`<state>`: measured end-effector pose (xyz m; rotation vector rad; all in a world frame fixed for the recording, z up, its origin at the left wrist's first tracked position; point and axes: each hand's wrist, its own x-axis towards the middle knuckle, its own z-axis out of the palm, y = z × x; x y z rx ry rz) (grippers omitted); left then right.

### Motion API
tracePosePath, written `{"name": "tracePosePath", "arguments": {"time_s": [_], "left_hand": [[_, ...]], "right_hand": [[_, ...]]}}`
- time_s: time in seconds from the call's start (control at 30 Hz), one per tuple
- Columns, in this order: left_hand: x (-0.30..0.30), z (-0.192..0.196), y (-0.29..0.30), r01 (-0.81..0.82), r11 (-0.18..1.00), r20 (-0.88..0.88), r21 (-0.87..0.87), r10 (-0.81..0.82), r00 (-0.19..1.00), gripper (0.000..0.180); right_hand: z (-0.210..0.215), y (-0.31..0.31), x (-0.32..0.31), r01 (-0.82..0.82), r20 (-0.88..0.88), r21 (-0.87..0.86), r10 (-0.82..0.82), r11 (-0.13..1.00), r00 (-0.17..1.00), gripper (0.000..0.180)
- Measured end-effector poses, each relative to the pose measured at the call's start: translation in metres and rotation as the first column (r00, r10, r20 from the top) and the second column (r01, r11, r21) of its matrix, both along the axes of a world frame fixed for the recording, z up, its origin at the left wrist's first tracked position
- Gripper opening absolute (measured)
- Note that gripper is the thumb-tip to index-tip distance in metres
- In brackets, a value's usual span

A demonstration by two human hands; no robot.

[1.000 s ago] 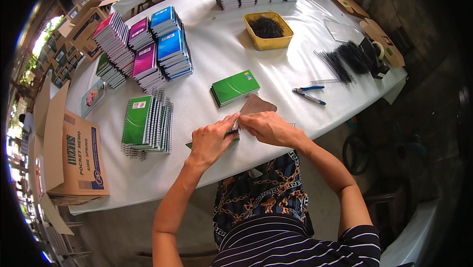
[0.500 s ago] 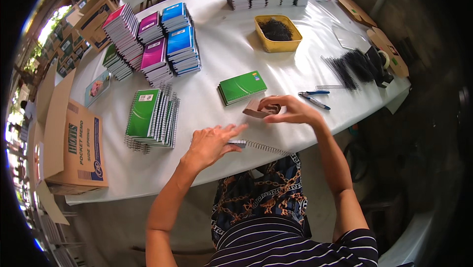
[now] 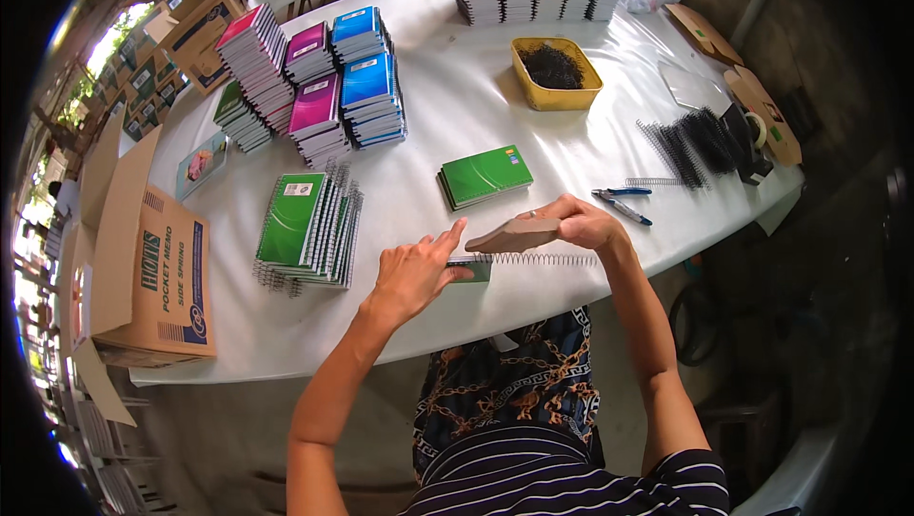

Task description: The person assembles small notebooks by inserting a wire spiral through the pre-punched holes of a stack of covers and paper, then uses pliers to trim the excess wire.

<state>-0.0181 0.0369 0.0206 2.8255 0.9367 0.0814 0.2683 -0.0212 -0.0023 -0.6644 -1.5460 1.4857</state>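
Note:
My left hand [image 3: 411,271] grips a small green notebook [image 3: 479,271] near the table's front edge, thumb against the cover and index finger stretched out. From the notebook's top edge a thin wire coil [image 3: 557,259] runs well out to the right. In my right hand [image 3: 583,223] is a flat brown piece [image 3: 514,234], its material unclear, held just above the coil where it meets the notebook. Beyond my hands lies a short stack of green notebooks [image 3: 487,176]. To the left stands a taller stack of green notebooks [image 3: 290,221] with coils jutting out.
Pliers [image 3: 624,204] with blue handles and a heap of black coils [image 3: 700,145] lie at right. A yellow tub [image 3: 557,95] holds more dark coils. Stacked pink, purple and blue notebooks [image 3: 369,83] stand at back left. An open carton [image 3: 167,273] sits at the left edge.
My right hand has lowered and turned the brown piece, bringing it close to the coil. The notebook and coil have tilted level, showing more green cover.

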Motion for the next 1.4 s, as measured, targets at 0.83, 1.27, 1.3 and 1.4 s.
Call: {"name": "tracePosePath", "arguments": {"time_s": [0.83, 1.27, 1.3, 1.4], "left_hand": [[-0.015, -0.028, 0.024, -0.009, 0.899, 0.503, -0.437, 0.252, 0.827, 0.093], [-0.013, -0.074, 0.012, 0.297, 0.682, 0.723, -0.668, 0.501, 0.475, 0.091], [-0.014, -0.076, 0.011, 0.300, 0.684, 0.727, -0.665, 0.501, 0.469, 0.091], [-0.012, -0.078, 0.014, 0.376, 0.655, 0.748, -0.656, 0.498, 0.438, 0.091]], "right_hand": [[0.002, 0.016, -0.012, 0.083, 0.266, -0.038, -0.070, 0.996, 0.961, 0.059], [0.006, 0.015, -0.024, 0.086, 0.294, -0.078, -0.059, 0.993, 0.954, 0.055], [0.007, 0.014, -0.027, 0.065, 0.253, -0.070, -0.045, 0.995, 0.966, 0.055], [0.014, 0.016, -0.032, 0.086, 0.356, -0.119, -0.039, 0.989, 0.934, 0.055]]}}
